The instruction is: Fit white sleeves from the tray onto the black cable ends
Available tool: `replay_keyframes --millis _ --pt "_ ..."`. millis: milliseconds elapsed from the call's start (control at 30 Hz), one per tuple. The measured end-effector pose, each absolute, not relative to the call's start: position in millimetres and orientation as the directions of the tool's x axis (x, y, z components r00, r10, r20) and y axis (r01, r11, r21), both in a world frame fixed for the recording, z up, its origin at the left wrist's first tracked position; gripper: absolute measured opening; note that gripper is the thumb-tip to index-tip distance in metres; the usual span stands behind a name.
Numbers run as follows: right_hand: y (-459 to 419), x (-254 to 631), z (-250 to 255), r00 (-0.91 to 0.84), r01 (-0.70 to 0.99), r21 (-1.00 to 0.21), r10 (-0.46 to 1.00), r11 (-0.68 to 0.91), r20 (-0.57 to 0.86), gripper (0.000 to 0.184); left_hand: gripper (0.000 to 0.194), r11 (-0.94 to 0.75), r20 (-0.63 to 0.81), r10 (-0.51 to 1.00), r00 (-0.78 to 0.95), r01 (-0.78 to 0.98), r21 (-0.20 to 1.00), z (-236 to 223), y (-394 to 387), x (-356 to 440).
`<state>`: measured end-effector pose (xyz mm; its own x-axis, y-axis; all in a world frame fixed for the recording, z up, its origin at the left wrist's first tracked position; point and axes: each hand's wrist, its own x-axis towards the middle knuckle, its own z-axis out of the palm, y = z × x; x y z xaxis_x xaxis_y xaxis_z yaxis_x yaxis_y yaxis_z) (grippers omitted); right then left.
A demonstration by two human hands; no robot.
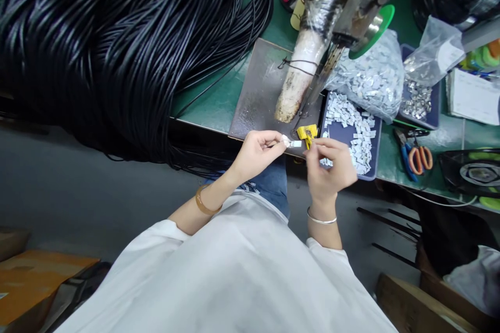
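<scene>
My left hand [260, 152] is closed in a pinch on a small pale rectangular piece [295, 143], which sticks out to the right of the fingertips. Close by on the right, my right hand [330, 164] has thumb and finger pressed together; whatever lies between them is too small to make out. A yellow block [307, 132] sits at the front of the grey board [258, 88], just beyond the right fingertips. Over the board hangs a flexible hose [308, 57] with a stained white end, and beside it a thin metal tool slants down towards the yellow block.
A large bundle of black cable [128, 52] covers the bench's left side. To the right, a blue tray [346, 132] holds many small pale pieces, with a bulging plastic bag [371, 75] behind it. Pliers [406, 158] and orange-handled scissors [421, 160] lie farther right.
</scene>
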<state>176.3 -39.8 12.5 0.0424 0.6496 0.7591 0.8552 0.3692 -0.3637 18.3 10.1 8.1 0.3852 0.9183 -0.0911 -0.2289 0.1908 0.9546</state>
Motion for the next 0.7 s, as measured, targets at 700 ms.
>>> replay_keyframes --millis 700 --pt "-30.5 165.6 5.4 0.047 0.836 -0.407 0.69 0.369 0.722 0.011 0.013 -0.014 0.028 0.988 0.153 -0.091 0.996 6.1 11.6 30.8"
